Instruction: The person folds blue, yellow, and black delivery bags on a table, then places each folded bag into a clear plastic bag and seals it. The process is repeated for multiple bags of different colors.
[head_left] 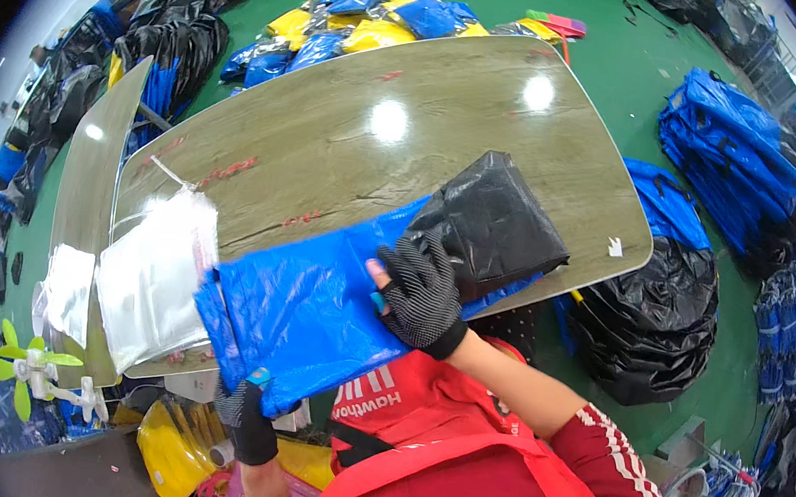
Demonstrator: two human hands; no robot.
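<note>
Head view. Blue plastic sheet [305, 302], folded: one, lying across the near edge of the desk [315, 117]. Black plastic piece [497, 221], folded: one, adjoining at upper right, blue showing beneath. Right hand [420, 294], gloved: laid on the sheet beside the black piece, thumb apart, gripping nothing visibly. Left hand [247, 420], gloved: at the sheet's near-left corner, fingers partly hidden; closure cannot be told. White plastic bags [157, 282], stacked: left of the sheet.
</note>
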